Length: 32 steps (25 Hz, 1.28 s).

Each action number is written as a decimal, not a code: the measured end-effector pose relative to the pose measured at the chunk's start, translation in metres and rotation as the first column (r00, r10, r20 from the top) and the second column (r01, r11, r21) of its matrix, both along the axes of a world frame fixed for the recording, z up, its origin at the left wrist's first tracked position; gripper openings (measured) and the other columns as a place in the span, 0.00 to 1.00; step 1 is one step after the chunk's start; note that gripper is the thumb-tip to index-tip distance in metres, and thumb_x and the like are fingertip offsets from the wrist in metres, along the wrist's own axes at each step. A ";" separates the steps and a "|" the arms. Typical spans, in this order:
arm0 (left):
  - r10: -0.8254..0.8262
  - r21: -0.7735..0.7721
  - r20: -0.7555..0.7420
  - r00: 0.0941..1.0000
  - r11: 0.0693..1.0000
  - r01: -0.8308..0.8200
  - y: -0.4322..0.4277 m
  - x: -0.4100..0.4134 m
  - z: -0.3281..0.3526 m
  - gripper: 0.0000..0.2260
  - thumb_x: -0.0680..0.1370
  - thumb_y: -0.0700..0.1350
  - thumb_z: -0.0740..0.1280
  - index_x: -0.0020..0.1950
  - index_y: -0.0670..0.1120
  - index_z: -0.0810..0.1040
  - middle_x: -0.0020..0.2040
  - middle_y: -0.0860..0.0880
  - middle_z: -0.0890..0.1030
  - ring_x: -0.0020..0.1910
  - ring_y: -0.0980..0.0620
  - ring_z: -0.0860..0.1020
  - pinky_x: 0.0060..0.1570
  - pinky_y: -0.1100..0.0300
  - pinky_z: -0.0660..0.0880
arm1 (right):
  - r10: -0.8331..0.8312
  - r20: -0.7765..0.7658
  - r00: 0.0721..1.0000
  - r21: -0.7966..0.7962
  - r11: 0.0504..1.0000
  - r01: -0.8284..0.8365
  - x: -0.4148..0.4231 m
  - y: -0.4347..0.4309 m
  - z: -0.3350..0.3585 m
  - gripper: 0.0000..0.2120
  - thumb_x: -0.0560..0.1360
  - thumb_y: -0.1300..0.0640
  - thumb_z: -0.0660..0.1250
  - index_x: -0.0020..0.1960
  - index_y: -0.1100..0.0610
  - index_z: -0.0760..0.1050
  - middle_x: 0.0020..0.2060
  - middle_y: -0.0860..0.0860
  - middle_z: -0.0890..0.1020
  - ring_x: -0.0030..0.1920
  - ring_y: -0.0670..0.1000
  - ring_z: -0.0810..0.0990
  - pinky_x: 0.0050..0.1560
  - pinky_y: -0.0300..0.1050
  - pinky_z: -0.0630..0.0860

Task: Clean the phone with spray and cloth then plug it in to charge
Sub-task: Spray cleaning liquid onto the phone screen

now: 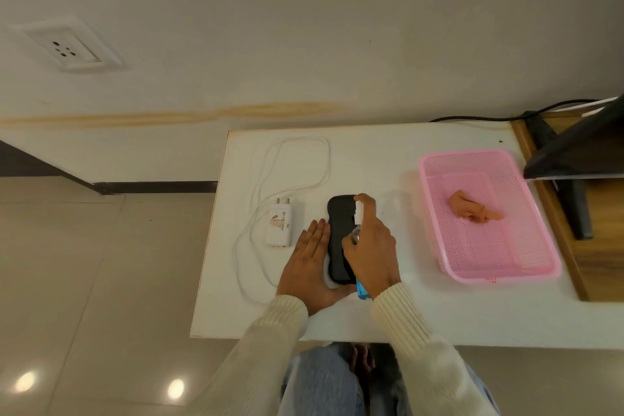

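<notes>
A black phone [339, 233] lies flat on the white table [388, 152]. My left hand [309, 263] rests flat along the phone's left edge, fingers straight, steadying it. My right hand [371, 246] is shut on a small spray bottle [359, 213] with a white nozzle and blue liquid at its base, held just above the phone with my index finger on the nozzle. A crumpled orange cloth [472, 211] lies in the pink basket [540, 267]. A white charger adapter [279, 224] with its looped white cable [324, 159] lies left of the phone.
A white wall socket [64, 49] is on the wall far to the upper left. A black monitor stand and cable [574, 159] sit on a wooden desk at right. The table's left edge drops to a tiled floor.
</notes>
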<state>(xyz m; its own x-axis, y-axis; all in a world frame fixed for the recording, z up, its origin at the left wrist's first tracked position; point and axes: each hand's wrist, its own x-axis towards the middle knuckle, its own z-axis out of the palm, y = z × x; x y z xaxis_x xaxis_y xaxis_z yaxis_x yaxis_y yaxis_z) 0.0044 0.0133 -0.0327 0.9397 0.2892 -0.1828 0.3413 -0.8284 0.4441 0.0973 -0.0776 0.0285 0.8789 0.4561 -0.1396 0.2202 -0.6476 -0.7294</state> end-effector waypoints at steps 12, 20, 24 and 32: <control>0.004 0.024 0.010 1.000 1.000 -0.005 0.000 -0.001 -0.004 0.49 0.64 0.77 0.55 0.68 0.60 0.26 0.72 0.60 0.35 0.70 0.64 0.33 0.68 0.65 0.33 | -0.016 -0.017 1.000 -0.070 0.997 0.015 0.004 -0.007 -0.005 0.27 0.73 0.65 0.63 0.69 0.53 0.58 0.33 0.57 0.76 0.28 0.50 0.72 0.30 0.43 0.75; 0.005 0.011 0.001 1.000 1.000 -0.005 0.000 -0.001 -0.005 0.48 0.64 0.77 0.56 0.68 0.60 0.26 0.72 0.60 0.35 0.70 0.63 0.32 0.68 0.65 0.33 | -0.038 -0.009 0.999 -0.071 0.997 0.037 0.005 -0.007 -0.008 0.26 0.74 0.64 0.63 0.68 0.54 0.58 0.32 0.57 0.75 0.28 0.49 0.72 0.31 0.44 0.76; 0.010 0.010 0.014 1.000 1.000 -0.010 0.000 -0.002 -0.005 0.48 0.65 0.77 0.56 0.67 0.61 0.24 0.71 0.61 0.34 0.70 0.64 0.32 0.67 0.66 0.33 | -0.039 -0.011 0.999 -0.063 0.997 0.038 0.005 -0.007 -0.007 0.26 0.73 0.65 0.63 0.68 0.54 0.58 0.32 0.57 0.76 0.28 0.50 0.73 0.31 0.45 0.77; -0.008 0.014 0.014 1.000 1.000 0.008 -0.001 -0.001 -0.003 0.48 0.65 0.77 0.53 0.69 0.56 0.28 0.73 0.58 0.35 0.72 0.61 0.33 0.69 0.64 0.33 | 0.009 -0.025 1.000 -0.053 0.999 -0.010 0.000 -0.013 0.001 0.30 0.72 0.67 0.64 0.70 0.53 0.57 0.29 0.54 0.73 0.26 0.47 0.70 0.28 0.40 0.71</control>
